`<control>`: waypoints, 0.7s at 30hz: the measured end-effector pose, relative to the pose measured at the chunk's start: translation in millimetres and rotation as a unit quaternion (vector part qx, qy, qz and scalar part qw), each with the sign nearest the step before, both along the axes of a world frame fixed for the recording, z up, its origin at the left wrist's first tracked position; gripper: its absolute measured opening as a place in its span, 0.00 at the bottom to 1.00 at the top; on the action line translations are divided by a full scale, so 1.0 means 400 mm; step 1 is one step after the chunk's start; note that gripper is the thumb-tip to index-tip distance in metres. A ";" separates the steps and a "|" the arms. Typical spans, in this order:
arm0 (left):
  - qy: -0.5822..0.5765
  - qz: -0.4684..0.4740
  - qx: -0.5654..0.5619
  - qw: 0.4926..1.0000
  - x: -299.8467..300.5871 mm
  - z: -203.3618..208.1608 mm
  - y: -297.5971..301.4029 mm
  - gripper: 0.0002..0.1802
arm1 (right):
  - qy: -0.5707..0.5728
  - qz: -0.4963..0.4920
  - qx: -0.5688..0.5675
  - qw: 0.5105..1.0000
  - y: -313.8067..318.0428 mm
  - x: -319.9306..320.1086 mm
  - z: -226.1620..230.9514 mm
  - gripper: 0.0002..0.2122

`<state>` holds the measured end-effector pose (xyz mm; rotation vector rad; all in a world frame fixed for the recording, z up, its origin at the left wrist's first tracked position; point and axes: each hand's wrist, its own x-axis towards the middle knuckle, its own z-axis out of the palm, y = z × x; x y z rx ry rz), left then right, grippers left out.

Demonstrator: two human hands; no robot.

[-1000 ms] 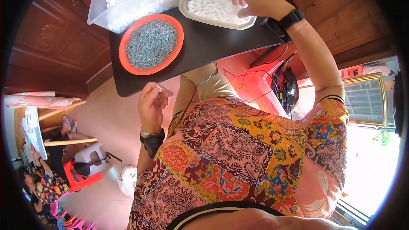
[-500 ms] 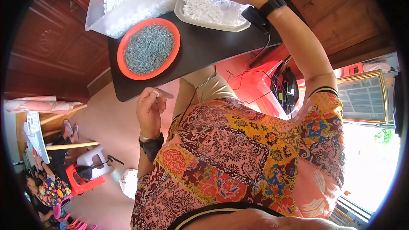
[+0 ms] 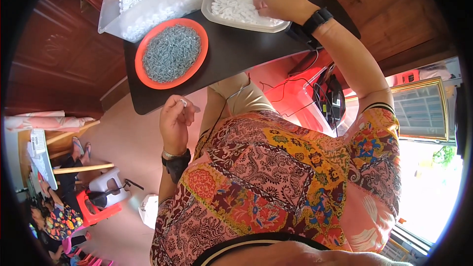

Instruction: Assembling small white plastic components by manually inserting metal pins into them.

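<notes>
My left hand (image 3: 176, 122) is closed in front of the table edge, palm side up, with a small white plastic piece (image 3: 184, 103) pinched at its fingertips. My right hand (image 3: 285, 3) rests at the right side of a whitish tray (image 3: 246, 26) heaped with small white plastic pieces (image 3: 231, 1). Its fingers curl down toward the heap, and whatever they pinch is hidden. Between the hands, on the table's left part, an orange-red plate (image 3: 140, 73) holds a pile of small grey metal screws or nails (image 3: 171, 53).
A clear plastic bin (image 3: 113, 18) with more white pieces stands at the back left of the dark table (image 3: 229, 51). Black cables (image 3: 315, 96) hang near a red stool (image 3: 295, 101) on the right. Another person (image 3: 61, 219) sits at the far lower left.
My right hand has moved right and nearer within the tray, from its far side to its right side. My left hand has shifted slightly upward, still pinching the white piece.
</notes>
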<state>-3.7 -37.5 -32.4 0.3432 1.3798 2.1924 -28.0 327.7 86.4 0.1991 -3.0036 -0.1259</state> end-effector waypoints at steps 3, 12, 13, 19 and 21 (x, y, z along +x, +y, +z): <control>0.010 0.006 -0.007 1.000 -0.004 0.011 0.003 0.10 | -0.004 -0.016 0.009 1.000 0.000 -0.005 0.002 0.06; 0.011 0.010 0.002 1.000 -0.005 0.000 0.001 0.12 | 0.033 -0.092 0.061 0.993 -0.027 -0.018 0.060 0.10; 0.011 0.008 0.002 1.000 -0.005 -0.001 0.003 0.12 | 0.033 -0.094 0.061 0.993 -0.024 -0.022 0.053 0.10; 0.002 0.014 0.002 1.000 0.003 -0.001 -0.013 0.12 | 0.235 0.188 0.008 0.954 -0.061 0.008 0.035 0.11; -0.011 -0.008 -0.014 1.000 -0.007 -0.003 -0.018 0.10 | 0.286 0.219 -0.073 0.930 -0.069 0.008 0.044 0.10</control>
